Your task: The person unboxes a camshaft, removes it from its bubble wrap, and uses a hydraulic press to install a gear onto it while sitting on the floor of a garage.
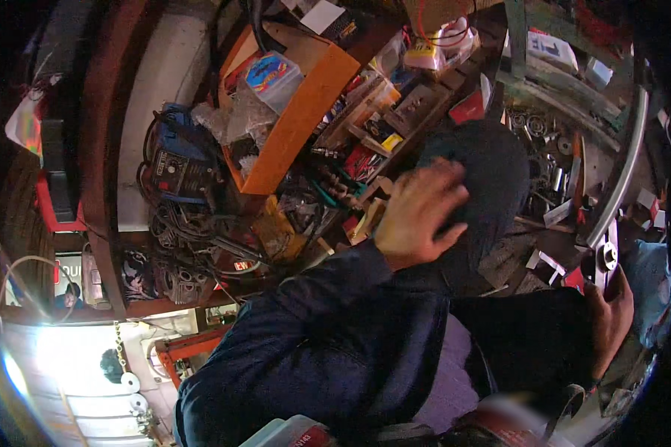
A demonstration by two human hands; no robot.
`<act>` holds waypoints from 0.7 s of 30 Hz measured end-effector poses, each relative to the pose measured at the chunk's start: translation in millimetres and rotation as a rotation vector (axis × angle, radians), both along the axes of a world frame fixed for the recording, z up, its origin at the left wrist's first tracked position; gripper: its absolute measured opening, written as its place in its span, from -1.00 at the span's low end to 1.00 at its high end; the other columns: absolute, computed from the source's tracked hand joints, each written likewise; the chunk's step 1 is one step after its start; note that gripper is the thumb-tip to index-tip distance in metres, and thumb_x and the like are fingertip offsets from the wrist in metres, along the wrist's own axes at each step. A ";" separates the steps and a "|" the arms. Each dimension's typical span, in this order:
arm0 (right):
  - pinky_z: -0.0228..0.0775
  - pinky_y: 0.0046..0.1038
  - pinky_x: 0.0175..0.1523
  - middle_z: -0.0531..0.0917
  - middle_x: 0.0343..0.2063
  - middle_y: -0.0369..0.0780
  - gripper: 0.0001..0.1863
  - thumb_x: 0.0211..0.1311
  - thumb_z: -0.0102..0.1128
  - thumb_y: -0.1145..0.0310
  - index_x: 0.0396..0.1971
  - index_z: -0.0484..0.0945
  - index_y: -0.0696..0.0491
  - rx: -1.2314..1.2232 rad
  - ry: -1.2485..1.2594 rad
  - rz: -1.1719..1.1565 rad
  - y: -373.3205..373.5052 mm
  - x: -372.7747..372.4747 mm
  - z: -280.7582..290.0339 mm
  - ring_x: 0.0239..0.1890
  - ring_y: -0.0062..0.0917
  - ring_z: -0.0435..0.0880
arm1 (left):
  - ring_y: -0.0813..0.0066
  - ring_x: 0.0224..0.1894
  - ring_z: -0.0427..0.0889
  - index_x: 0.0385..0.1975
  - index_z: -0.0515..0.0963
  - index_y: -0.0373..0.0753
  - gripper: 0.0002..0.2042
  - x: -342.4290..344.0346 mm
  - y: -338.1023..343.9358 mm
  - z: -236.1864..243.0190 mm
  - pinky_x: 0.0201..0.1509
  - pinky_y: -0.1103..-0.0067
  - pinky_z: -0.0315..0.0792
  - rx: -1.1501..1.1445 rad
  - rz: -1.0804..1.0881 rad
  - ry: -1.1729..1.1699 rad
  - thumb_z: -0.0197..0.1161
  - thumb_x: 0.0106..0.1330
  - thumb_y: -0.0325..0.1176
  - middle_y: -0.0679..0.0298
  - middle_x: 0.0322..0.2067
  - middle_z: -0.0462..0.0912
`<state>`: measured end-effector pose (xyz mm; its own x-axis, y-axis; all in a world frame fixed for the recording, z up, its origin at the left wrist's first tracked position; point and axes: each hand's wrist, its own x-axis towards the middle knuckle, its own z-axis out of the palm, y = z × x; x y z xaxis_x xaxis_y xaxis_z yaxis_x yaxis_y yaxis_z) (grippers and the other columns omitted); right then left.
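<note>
My left hand [425,212], palm down with fingers apart and slightly bent, lies over or just above a dark grey cloth-like shape [492,164] right of centre; exact contact is hard to tell. At the right, my right hand [610,316] has its fingers closed on a flat metal tool [616,277] with a round, holed fitting. A long curved metal tube [626,164] runs up from just above that tool. My dark sleeves cross the lower half of the view.
An orange wooden box [306,112] holds bags and plastic containers beside a tray of small parts [391,119]. A blue machine with cables [171,179] is left. Metal sockets [544,164] lie right; blue material [649,290] is at the far right. A bright opening [60,357] shows lower left.
</note>
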<state>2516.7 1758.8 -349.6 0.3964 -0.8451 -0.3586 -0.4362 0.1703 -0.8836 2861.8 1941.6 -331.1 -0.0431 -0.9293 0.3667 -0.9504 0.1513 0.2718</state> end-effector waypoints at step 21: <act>0.28 -0.32 0.10 0.57 -0.08 0.00 -0.29 0.03 0.37 0.03 0.08 0.41 0.21 -0.151 0.358 0.000 25.0 -21.4 -0.5 -0.02 -0.28 0.52 | -0.10 0.27 0.34 0.25 0.23 -0.44 -0.28 310.0 131.0 -134.9 0.24 0.04 0.27 -0.026 1.841 0.073 0.15 0.35 0.08 -0.19 0.29 0.23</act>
